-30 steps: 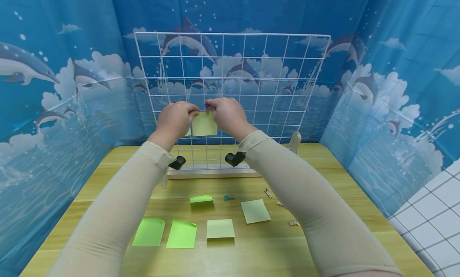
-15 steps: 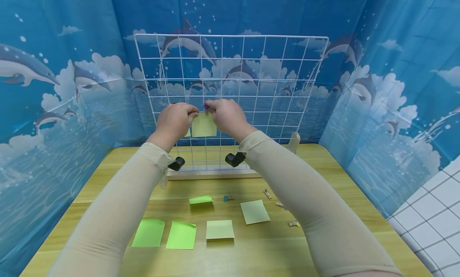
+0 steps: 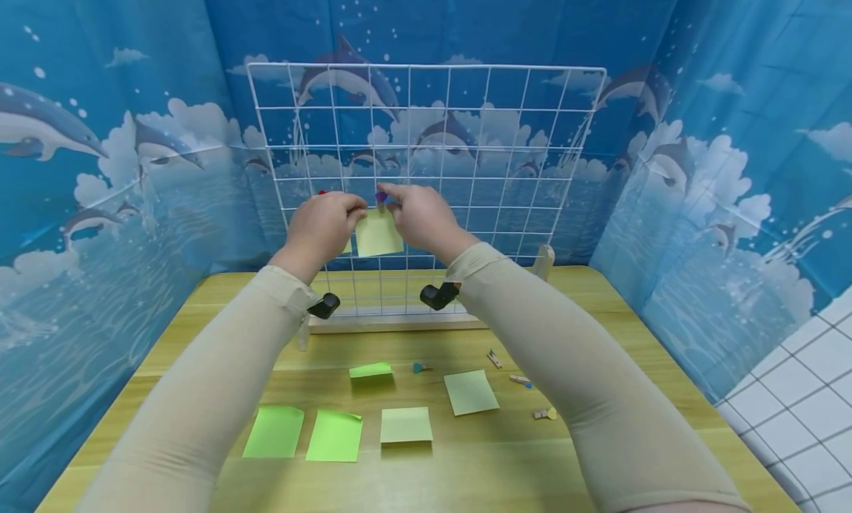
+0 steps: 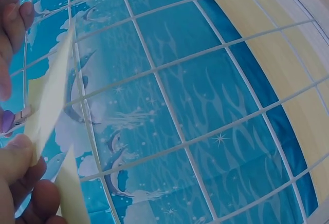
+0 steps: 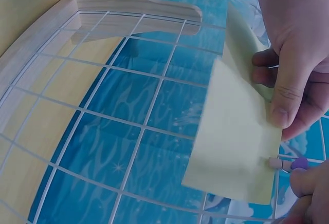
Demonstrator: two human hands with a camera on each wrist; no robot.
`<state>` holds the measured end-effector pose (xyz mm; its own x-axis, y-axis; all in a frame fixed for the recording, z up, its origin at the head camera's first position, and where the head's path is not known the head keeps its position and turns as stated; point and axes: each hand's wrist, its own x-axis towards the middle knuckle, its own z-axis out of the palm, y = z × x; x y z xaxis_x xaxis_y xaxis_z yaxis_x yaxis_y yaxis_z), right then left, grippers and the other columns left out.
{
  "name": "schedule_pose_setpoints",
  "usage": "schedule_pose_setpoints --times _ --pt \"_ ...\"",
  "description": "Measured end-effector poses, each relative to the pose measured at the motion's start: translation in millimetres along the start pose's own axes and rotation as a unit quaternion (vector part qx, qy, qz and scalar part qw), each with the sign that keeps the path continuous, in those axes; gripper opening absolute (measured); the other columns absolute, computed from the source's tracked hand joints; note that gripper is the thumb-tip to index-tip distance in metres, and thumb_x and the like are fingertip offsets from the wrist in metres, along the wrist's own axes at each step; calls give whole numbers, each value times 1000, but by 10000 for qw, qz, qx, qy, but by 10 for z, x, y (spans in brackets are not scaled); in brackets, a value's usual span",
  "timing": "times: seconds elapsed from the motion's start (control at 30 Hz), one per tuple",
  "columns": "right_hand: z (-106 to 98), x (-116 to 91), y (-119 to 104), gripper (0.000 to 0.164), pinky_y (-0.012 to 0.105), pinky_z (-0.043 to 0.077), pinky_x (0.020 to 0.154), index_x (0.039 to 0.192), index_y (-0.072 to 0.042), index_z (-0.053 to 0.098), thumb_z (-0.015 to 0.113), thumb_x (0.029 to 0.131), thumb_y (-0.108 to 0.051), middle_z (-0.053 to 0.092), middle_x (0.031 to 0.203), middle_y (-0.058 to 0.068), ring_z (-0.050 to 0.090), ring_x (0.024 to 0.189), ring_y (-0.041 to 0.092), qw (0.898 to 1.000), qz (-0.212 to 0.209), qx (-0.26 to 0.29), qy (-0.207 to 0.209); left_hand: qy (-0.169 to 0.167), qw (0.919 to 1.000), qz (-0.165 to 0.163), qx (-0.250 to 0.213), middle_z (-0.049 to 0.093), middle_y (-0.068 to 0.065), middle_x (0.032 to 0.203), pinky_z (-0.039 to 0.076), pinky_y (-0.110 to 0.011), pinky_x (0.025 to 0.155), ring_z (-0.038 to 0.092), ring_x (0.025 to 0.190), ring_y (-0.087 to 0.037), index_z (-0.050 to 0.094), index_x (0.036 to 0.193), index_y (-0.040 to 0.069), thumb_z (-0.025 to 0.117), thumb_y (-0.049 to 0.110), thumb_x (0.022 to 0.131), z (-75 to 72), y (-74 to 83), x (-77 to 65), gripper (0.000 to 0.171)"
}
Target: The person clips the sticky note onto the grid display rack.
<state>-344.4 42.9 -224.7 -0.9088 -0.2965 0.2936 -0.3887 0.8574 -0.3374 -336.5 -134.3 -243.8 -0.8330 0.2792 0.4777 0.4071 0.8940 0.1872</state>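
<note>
My left hand (image 3: 322,223) pinches a pale yellow sticky note (image 3: 378,236) at its top left corner, against a white wire grid (image 3: 475,147). A small wooden clothespin with a purple heart (image 5: 298,163) sits on the note's top edge at a grid wire. My right hand (image 3: 426,216) is beside this clothespin, index finger straight above it and thumb below, fingers spread apart. Behind the left hand, another pale yellow note (image 4: 71,190) hangs partly hidden, and a bit of a red clip (image 3: 323,193) shows above the knuckles.
On the wooden table (image 3: 506,461) lie green sticky notes (image 3: 335,436), pale yellow notes (image 3: 407,425) and several small clothespins, among them a blue one (image 3: 419,367) and a yellow one (image 3: 546,414). Wooden feet (image 3: 543,262) support the grid. A dolphin-print curtain (image 3: 506,25) surrounds the table.
My right fingers have spread off the purple clothespin, which now shows more fully. The note's lower edge has tilted slightly. My left hand keeps its pinch.
</note>
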Motion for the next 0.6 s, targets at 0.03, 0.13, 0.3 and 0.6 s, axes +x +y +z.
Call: schedule_pose_setpoints --times 0.03,0.13,0.3,0.6 --pt "-2 -5 6 44 26 35 44 141 -42 31 39 100 -30 65 96 2 38 46 19 10000 -15 5 5 23 10000 23 3 63 0 115 52 -39 78 62 91 -18 63 119 21 48 35 96 3 0 -3 31" --pt "0 -23 36 44 26 34 42 141 -43 31 39 100 -30 63 87 1 37 44 19 10000 -51 68 45 68 9999 69 69 63 0 114 52 -39 76 62 91 -17 63 119 22 48 36 96 14 3 -18 31" --pt "0 -78 110 45 25 33 40 140 -47 29 40 99 -31 55 68 3 36 41 18 9998 -90 153 114 157 9996 140 189 63 1 115 53 -38 73 62 93 -17 63 118 23 49 39 95 28 11 -47 32" --pt "-67 -304 234 44 27 32 38 141 -41 33 43 98 -33 46 50 5 37 39 19 9991 -336 187 186 190 9988 159 412 64 -1 116 54 -38 65 64 89 -19 61 122 22 51 39 94 -4 52 -108 34"
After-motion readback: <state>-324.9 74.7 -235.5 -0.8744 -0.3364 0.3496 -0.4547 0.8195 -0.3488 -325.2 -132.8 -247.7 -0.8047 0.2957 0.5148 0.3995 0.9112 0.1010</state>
